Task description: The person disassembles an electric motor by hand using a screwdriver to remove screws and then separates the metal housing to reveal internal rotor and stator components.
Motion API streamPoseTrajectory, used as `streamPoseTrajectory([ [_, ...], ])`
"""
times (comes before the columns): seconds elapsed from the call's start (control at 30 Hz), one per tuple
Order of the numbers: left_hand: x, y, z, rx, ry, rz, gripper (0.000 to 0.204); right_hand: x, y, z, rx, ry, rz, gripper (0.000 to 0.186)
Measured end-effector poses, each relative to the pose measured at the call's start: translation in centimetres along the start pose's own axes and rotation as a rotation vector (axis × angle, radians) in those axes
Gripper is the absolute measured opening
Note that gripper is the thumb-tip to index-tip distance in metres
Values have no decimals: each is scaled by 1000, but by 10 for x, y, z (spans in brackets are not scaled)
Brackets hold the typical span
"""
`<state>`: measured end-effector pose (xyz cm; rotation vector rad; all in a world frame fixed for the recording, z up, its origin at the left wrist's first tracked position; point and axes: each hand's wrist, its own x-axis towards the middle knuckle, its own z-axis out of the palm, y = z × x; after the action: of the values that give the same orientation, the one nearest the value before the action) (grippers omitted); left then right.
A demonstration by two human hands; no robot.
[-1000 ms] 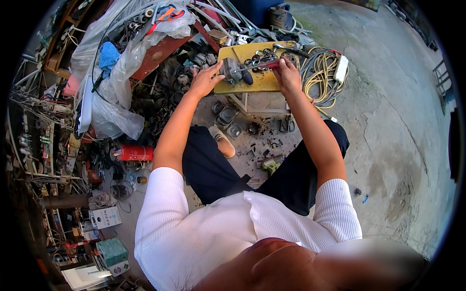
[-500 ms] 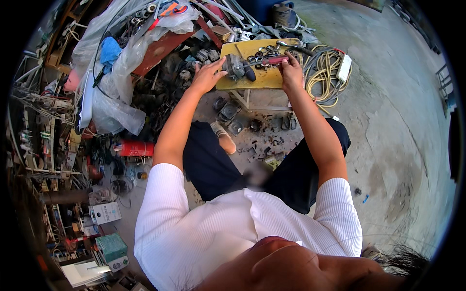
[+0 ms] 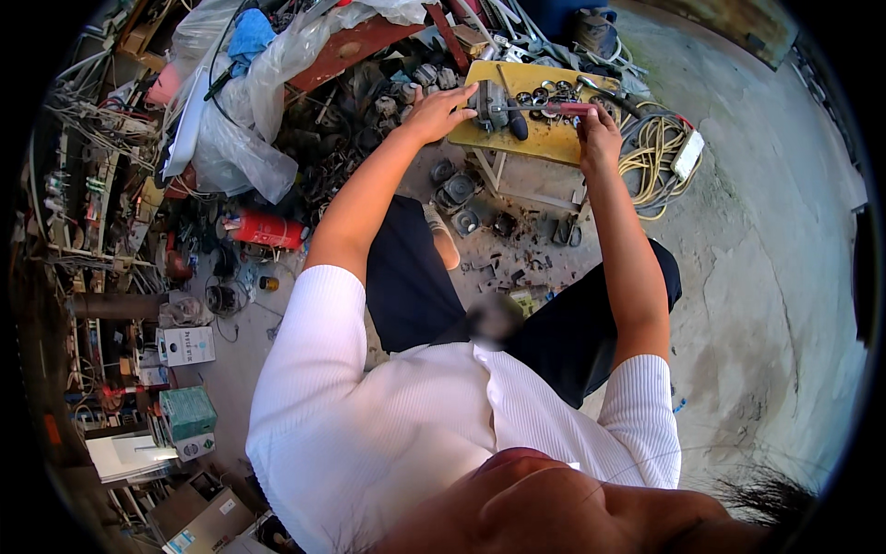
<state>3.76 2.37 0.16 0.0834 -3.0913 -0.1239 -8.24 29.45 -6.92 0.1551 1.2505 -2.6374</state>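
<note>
On a small yellow worktable (image 3: 471, 138), a grey metal motor housing (image 3: 492, 103) lies near the left end. My left hand (image 3: 441, 113) grips its left side, thumb and forefinger apart on its edge. My right hand (image 3: 600, 140) is closed around the red handle of a screwdriver (image 3: 565, 109). The thin shaft points left and its end meets the housing; the exact contact is too small to make out. Just below the shaft lies a dark rounded tool handle (image 3: 519, 126). Several ring-shaped metal parts (image 3: 551, 90) lie behind the screwdriver, with a hammer-like tool (image 3: 600, 88) at the right.
A coiled yellowish cable (image 3: 646, 166) with a white power strip (image 3: 688, 154) lies right of the table. Dark motor parts (image 3: 457, 189) and scraps litter the floor below. Plastic sheeting (image 3: 245, 152), a red cylinder (image 3: 266, 229) and piled clutter fill the left.
The whole view has shifted, so the table and hands appear farther right. The screwdriver, slanted before, now lies nearly level across the picture. Both hands keep their holds.
</note>
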Motion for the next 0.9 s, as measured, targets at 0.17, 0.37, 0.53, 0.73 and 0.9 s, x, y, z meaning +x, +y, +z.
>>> streamPoseTrajectory([
  [0.17, -3, -2, 4, -6, -6, -29, 57, -27, -19, 17, -185, 19, 32, 39],
  [0.37, 0, -1, 4, -14, -10, -28, 57, -22, -10, 11, -130, 34, -51, 39],
  [0.53, 0, 1, 4, -15, -25, -49, 56, -7, -6, 3, -108, -1, -43, 38],
  [0.73, 1, 2, 1, -26, -42, -57, 56, -2, -2, 2, -29, -31, -38, 39],
  [0.9, -4, 2, 1, -42, -35, -64, 56, -25, -15, 14, -106, 20, 42, 35],
])
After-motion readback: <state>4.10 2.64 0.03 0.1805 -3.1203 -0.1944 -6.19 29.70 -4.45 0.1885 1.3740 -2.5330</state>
